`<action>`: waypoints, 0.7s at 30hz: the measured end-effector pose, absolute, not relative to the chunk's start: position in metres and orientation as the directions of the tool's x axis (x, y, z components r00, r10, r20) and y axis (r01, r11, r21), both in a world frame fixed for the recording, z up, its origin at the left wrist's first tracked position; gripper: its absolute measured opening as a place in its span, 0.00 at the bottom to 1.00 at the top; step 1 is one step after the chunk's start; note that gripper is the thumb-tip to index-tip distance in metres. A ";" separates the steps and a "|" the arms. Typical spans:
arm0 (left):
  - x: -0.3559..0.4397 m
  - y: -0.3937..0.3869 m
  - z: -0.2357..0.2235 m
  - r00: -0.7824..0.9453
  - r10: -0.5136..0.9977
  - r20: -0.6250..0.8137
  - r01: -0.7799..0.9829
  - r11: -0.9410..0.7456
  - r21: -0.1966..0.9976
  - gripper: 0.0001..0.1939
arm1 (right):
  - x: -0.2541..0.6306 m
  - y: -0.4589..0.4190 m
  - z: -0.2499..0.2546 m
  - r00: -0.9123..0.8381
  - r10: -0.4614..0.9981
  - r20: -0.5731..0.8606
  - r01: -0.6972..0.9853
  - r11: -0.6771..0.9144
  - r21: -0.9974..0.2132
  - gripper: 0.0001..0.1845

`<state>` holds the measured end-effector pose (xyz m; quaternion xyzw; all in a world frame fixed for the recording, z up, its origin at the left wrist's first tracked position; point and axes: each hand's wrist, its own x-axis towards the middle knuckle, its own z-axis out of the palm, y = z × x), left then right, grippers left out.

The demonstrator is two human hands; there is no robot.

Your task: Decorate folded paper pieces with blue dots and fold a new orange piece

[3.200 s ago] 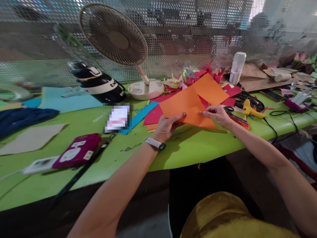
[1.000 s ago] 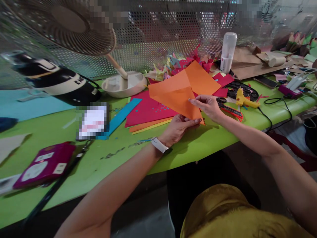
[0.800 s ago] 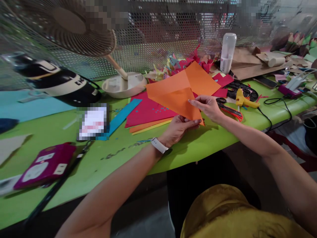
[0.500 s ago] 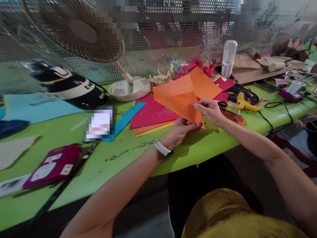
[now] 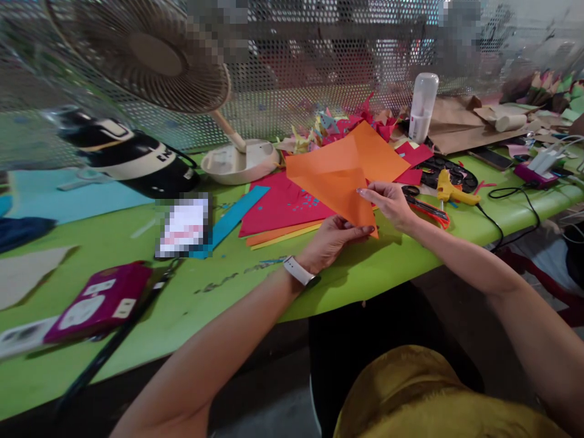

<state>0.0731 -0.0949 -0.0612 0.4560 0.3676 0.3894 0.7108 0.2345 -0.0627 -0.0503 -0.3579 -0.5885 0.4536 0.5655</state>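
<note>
A sheet of orange paper (image 5: 333,182) is held up over the near edge of the table, its lower corner pointing toward me. My left hand (image 5: 335,240) pinches that lower corner between thumb and fingers. At the sheet's right edge, my right hand (image 5: 390,204) grips it with thumb and fingertips. Another orange piece (image 5: 378,155) shows behind it; whether the two are one sheet I cannot tell. Beneath lies a red sheet (image 5: 269,210) with small blue bits on it, stacked above orange and yellow sheets (image 5: 287,237).
A yellow glue gun (image 5: 456,190) and a red cutter (image 5: 433,213) lie right of my hands. Behind are paper scraps (image 5: 314,137) and a white bottle (image 5: 422,109). A fan (image 5: 157,55), a black bottle (image 5: 137,158), a blue strip (image 5: 239,210) and a purple pouch (image 5: 100,298) are leftward.
The left corner of the orange paper has shifted slightly right and the sheet bends a little more. Both hands keep their hold, with the right hand barely moved.
</note>
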 end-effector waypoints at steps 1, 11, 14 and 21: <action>0.073 -0.096 -0.061 0.430 0.888 -0.164 -0.211 0.275 0.938 0.16 | 0.235 -0.063 -0.050 -0.100 0.935 0.340 -0.089 0.332 -0.939 0.24; 0.073 -0.097 -0.062 0.443 0.885 -0.141 -0.176 0.240 0.955 0.16 | 0.236 -0.062 -0.050 -0.084 0.931 0.354 -0.083 0.347 -0.934 0.23; 0.073 -0.096 -0.063 0.441 0.888 -0.132 -0.170 0.227 0.959 0.15 | 0.236 -0.061 -0.050 -0.075 0.930 0.358 -0.073 0.353 -0.933 0.24; 0.073 -0.097 -0.062 0.453 0.883 -0.124 -0.195 0.234 0.953 0.16 | 0.238 -0.058 -0.053 -0.027 0.930 0.366 -0.085 0.363 -0.928 0.20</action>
